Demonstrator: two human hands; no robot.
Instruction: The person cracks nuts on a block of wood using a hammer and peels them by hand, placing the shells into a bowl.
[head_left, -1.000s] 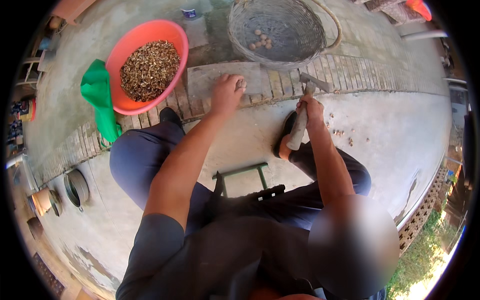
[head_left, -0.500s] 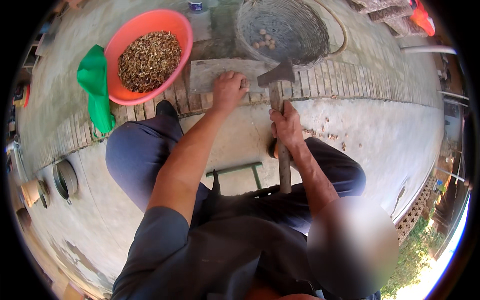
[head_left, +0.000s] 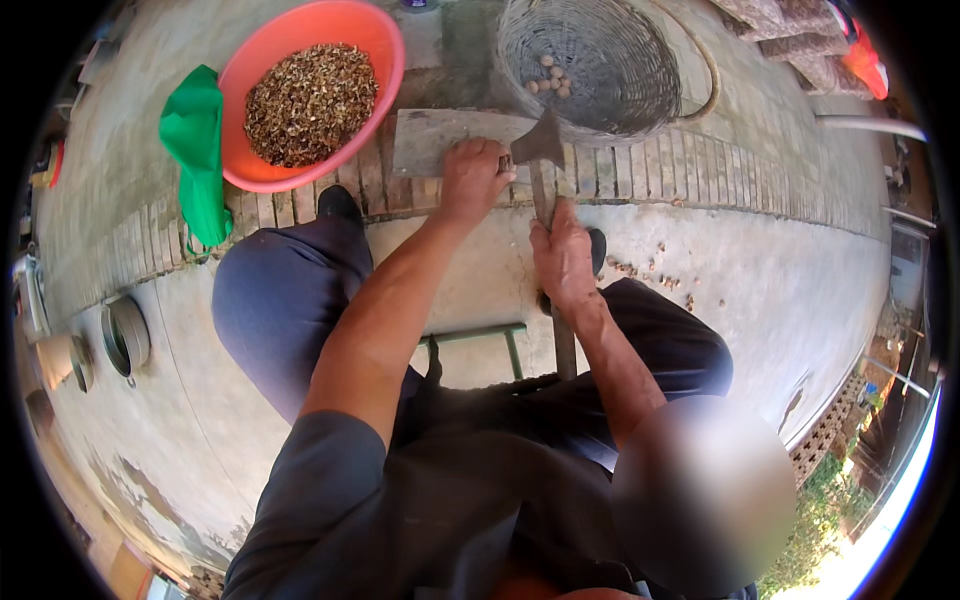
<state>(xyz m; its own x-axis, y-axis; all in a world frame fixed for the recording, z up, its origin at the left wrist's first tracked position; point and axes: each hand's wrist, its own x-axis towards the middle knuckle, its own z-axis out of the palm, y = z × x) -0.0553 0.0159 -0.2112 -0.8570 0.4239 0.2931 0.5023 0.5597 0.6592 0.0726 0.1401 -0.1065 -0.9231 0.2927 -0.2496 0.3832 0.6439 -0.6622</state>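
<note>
My right hand [head_left: 566, 258] is wrapped round the wooden handle of an axe [head_left: 539, 143]. Its metal head hangs over the right end of a flat wooden board [head_left: 425, 132], with its left end right beside a walnut [head_left: 506, 164]; whether they touch I cannot tell. The walnut is pinched in the fingertips of my left hand [head_left: 470, 180], which rests on the board. Just beyond the board stands a wicker basket [head_left: 625, 95] with several whole walnuts [head_left: 555, 80] in it.
A large orange-red basin [head_left: 390, 80] holds a heap of broken walnut pieces [head_left: 312, 103]; a green bag [head_left: 195, 145] drapes beside it. Shell bits [head_left: 650, 272] lie scattered on the concrete by my right knee. A green metal bar frame [head_left: 478, 335] stands between my legs.
The axe head has come left and now sits close against the walnut in my left hand. My left hand keeps its pinch on the board. The whole view has shifted slightly.
</note>
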